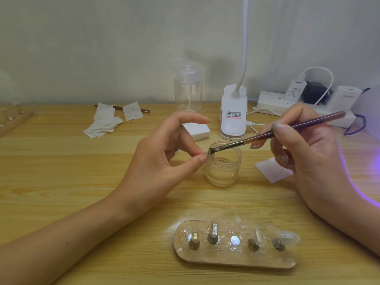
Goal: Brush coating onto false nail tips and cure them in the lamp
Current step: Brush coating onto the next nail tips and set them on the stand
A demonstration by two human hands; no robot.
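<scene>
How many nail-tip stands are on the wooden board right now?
4 stands on the wooden board: far left, next to it, then right of the bare metal disc two more. The left hand pinches a small piece, possibly a fifth.

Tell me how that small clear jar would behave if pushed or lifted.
The jar is squat and wide-based, so it would probably slide rather than tip. It looks thick-walled and rigid, likely heavy for its size. With no lid on, any contents could spill if tilted.
</scene>
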